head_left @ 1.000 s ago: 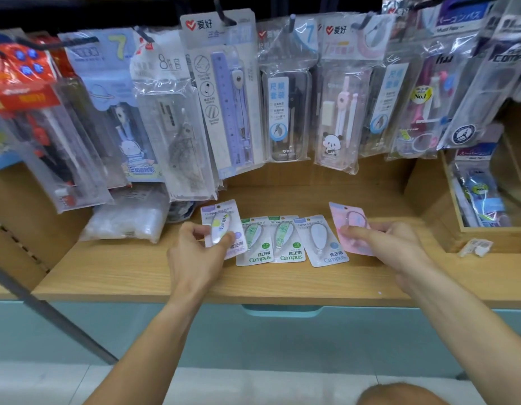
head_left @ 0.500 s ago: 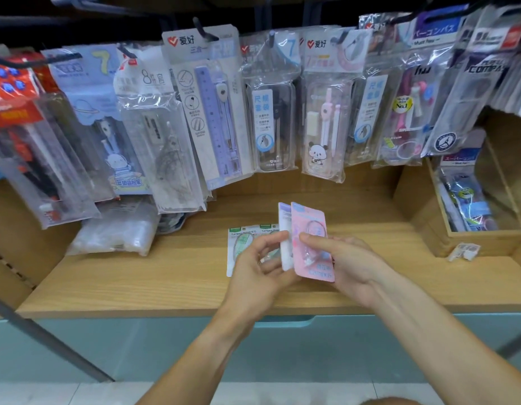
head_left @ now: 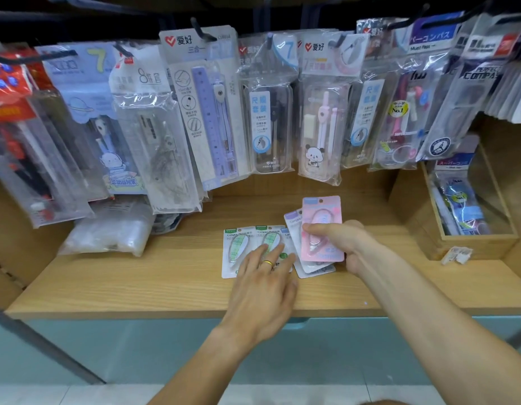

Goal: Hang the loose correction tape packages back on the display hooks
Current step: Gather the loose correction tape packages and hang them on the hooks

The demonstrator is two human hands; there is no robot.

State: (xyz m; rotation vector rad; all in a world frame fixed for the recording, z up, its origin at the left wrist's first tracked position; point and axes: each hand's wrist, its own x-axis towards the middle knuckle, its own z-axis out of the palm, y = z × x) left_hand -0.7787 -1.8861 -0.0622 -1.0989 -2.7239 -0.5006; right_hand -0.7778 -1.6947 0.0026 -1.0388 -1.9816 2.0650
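My right hand point(head_left: 338, 244) holds a small stack of correction tape packages above the wooden shelf point(head_left: 165, 282), a pink package point(head_left: 322, 211) on top and a purple-topped one point(head_left: 294, 220) behind it. Two green Campus correction tape packages point(head_left: 234, 247) lie flat on the shelf to the left. My left hand point(head_left: 265, 285), with a gold ring, lies with straight fingers on the right-hand green package point(head_left: 271, 238). Black display hooks point(head_left: 200, 32) run along the top, loaded with hanging stationery.
Compass and ruler sets in clear bags point(head_left: 268, 112) hang in a row above the shelf's back. A clear plastic bag point(head_left: 113, 229) lies at the left of the shelf. A wooden box point(head_left: 472, 238) with blue items stands at the right, a small paper tag point(head_left: 458, 254) before it.
The row of packages was gathered from both ends. My right hand now holds the pink and purple ones as a stack, and my left hand has moved down onto the green packages.
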